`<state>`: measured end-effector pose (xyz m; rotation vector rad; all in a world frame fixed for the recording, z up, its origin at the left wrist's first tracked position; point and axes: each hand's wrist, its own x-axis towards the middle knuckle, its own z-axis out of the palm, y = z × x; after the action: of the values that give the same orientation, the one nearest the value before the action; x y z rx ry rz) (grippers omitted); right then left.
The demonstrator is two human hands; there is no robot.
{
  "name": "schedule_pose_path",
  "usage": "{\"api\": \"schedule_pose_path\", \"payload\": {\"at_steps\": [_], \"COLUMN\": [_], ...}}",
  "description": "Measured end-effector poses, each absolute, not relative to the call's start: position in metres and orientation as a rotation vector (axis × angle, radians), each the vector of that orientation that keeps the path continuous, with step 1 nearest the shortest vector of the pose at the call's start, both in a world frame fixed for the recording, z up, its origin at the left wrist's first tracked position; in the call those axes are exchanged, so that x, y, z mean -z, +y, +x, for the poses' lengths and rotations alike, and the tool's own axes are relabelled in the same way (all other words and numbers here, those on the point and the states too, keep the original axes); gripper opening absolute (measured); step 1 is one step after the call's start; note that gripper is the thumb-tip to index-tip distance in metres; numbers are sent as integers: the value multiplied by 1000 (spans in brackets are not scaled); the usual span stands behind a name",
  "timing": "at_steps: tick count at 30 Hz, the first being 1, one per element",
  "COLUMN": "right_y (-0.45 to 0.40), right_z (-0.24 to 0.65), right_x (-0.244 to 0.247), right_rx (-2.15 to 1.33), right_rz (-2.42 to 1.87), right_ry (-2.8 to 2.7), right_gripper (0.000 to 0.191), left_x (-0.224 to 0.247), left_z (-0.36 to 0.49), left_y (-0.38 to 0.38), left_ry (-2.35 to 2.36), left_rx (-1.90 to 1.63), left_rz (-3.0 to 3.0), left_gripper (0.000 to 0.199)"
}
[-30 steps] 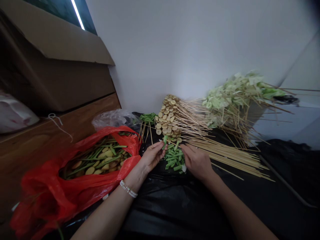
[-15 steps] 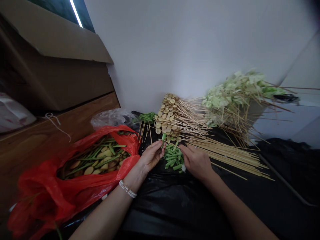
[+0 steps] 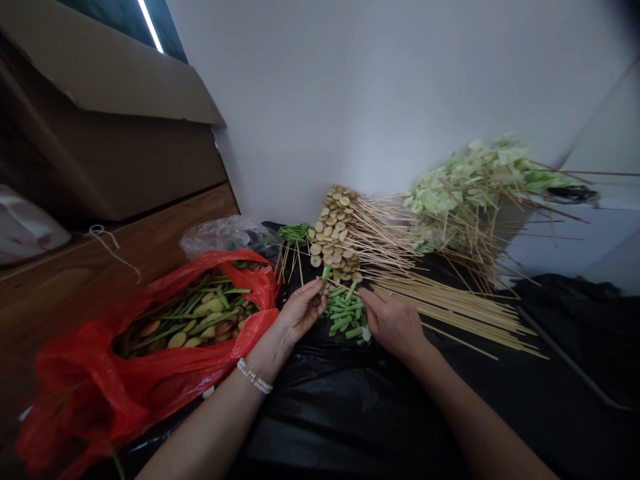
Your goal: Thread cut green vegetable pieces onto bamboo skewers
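Between thumb and fingers, my left hand point(image 3: 301, 310) pinches a short piece of green bean point(image 3: 325, 275), held upright. My right hand point(image 3: 393, 321) is closed around a thin bamboo skewer point(image 3: 345, 287), whose tip points left toward the bean piece; most of it is hidden by the fingers. Below and between the hands lies a heap of cut green beans point(image 3: 346, 315). Just behind it are stacked skewers of potato slices point(image 3: 334, 233). Loose bamboo skewers point(image 3: 465, 313) lie to the right of my right hand.
At left, a red plastic bag point(image 3: 130, 393) holds potato slices and long beans. Skewered green beans point(image 3: 294, 233) lie near the wall. Skewered cabbage leaves point(image 3: 450, 180) are piled at right. A cardboard box point(image 3: 135, 160) stands at the left back. Black plastic point(image 3: 340, 413) covers the work surface.
Both hands stay almost in place, still holding the bean piece and the skewer. The view has shifted very slightly.
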<state>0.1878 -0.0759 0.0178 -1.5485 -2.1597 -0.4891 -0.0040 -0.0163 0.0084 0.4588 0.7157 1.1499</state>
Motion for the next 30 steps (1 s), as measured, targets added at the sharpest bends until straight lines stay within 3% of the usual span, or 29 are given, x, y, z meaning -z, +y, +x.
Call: {"api": "schedule_pose_path", "payload": {"at_steps": [30], "right_y": [-81], "right_z": [178], "right_x": [-16], "right_rx": [516], "right_rz": [-1539], "right_ry": [-2276], "right_gripper": [22], "left_x": [1], "left_z": [-1], "left_y": [-20], "left_ry": [810], "left_rx": [-1031], "left_rz": [620], "left_gripper": [12]}}
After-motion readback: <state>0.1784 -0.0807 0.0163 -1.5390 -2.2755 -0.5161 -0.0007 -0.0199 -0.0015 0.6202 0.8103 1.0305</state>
